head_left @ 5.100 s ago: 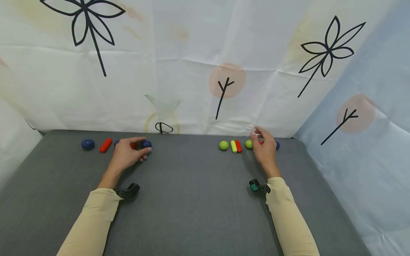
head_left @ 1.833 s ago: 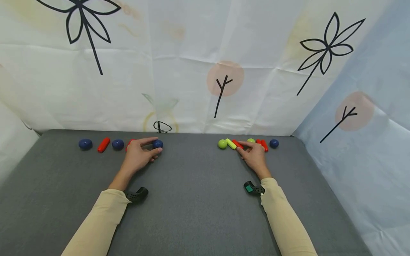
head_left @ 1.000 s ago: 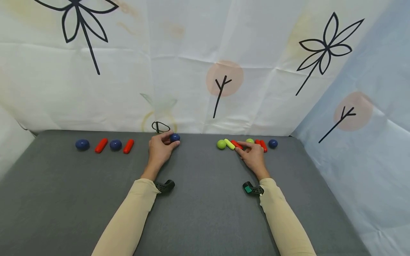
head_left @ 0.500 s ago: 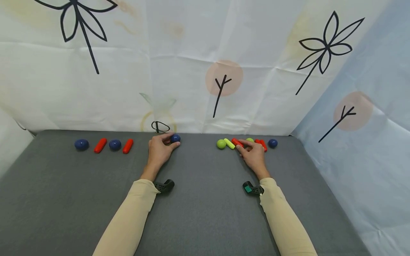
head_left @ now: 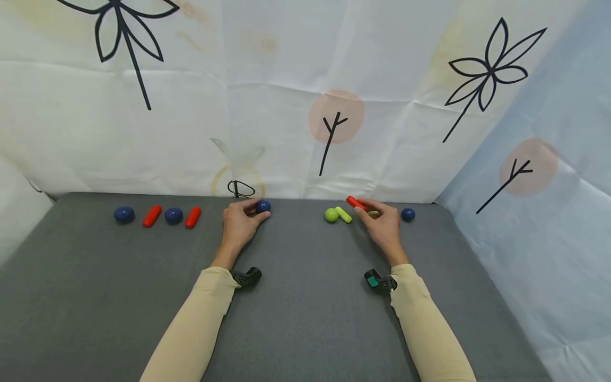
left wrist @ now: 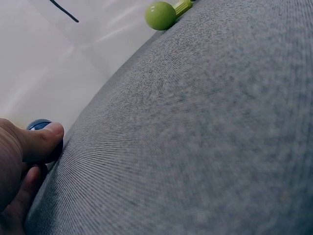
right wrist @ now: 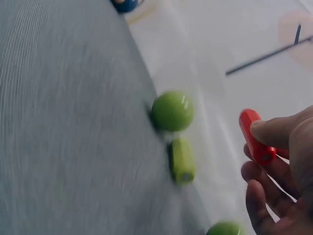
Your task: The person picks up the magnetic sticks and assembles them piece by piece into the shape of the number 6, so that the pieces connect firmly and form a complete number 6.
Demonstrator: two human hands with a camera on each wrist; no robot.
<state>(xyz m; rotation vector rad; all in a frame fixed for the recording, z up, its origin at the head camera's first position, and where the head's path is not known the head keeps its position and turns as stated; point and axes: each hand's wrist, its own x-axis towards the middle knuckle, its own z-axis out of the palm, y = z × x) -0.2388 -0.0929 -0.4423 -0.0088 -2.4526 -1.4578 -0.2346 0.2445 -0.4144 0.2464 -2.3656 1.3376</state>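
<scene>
At the back middle of the table my left hand (head_left: 237, 225) pinches a small blue ball (head_left: 263, 206) between thumb and fingers; the left wrist view shows the thumb across this blue ball (left wrist: 38, 124). My right hand (head_left: 384, 228) holds a short red stick (head_left: 355, 202) by thumb and fingertips, raised off the table. In the right wrist view the red stick (right wrist: 250, 128) is tilted. Just left of that hand lie a green ball (head_left: 331, 215) and a yellow-green stick (head_left: 343, 215). A second green ball (head_left: 374, 214) is mostly hidden behind the right hand.
On the back left, a blue ball (head_left: 124, 214), a red stick (head_left: 152, 216), another blue ball (head_left: 174, 215) and another red stick (head_left: 193, 217) form a row. A blue ball (head_left: 408, 214) sits right of my right hand. A printed cloth (head_left: 286, 138) hangs behind the grey table (head_left: 305, 318).
My left hand has carried the blue ball rightward, away from the left row. My right hand has taken the red stick from beside the yellow-green stick and lifted it.
</scene>
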